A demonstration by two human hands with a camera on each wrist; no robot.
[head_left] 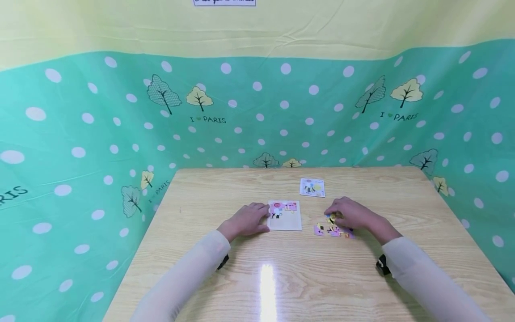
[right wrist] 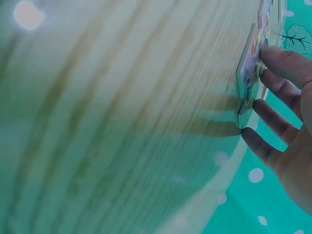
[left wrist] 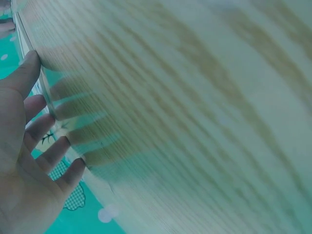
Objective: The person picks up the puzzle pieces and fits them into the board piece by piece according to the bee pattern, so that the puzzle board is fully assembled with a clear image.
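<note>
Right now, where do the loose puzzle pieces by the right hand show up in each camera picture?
Head: loose puzzle pieces lie right of centre, under the right hand.
Left wrist: not in it.
Right wrist: seen edge-on at the upper right, against the fingertips.
Shared landmark: the wooden table.

Left hand [head_left: 246, 220] flat on the table [head_left: 281, 277], fingertips touching the left edge of the puzzle board [head_left: 284, 215]. Just right of that board, loose puzzle pieces [head_left: 333, 229] in a small cluster, under and in front of the right hand [head_left: 349, 214], fingers [right wrist: 280, 63] touching them. Beyond the right hand, toward the far table edge, a picture card [head_left: 312, 187], well apart from both hands.
</note>
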